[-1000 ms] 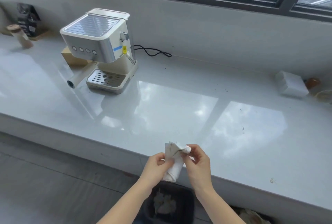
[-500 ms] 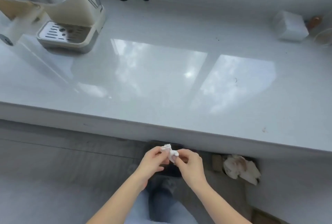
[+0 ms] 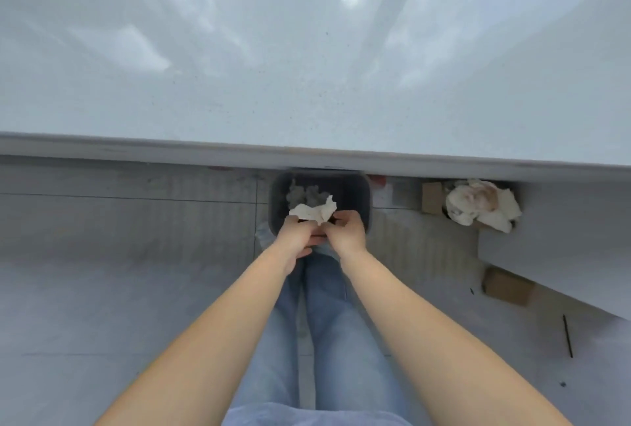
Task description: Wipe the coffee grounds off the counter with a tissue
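Note:
A crumpled white tissue (image 3: 314,212) is pinched between my left hand (image 3: 296,236) and my right hand (image 3: 345,232), both stretched out low in front of me. The tissue hangs over the open mouth of a dark grey bin (image 3: 355,193) that stands on the floor under the counter's edge. Other crumpled tissues lie inside the bin. The glossy pale counter (image 3: 307,67) fills the upper half of the view, with a few tiny dark specks on it.
The counter's front edge (image 3: 307,152) runs across the middle of the view above the bin. To the right on the floor sit a heap of stained white paper (image 3: 481,203) and brown cardboard pieces (image 3: 507,287). My legs in light jeans (image 3: 327,340) stand below.
My hands have carried the tissue down from the counter's edge to over the bin. The view has tilted downward, so the coffee machine and the far counter have left the frame.

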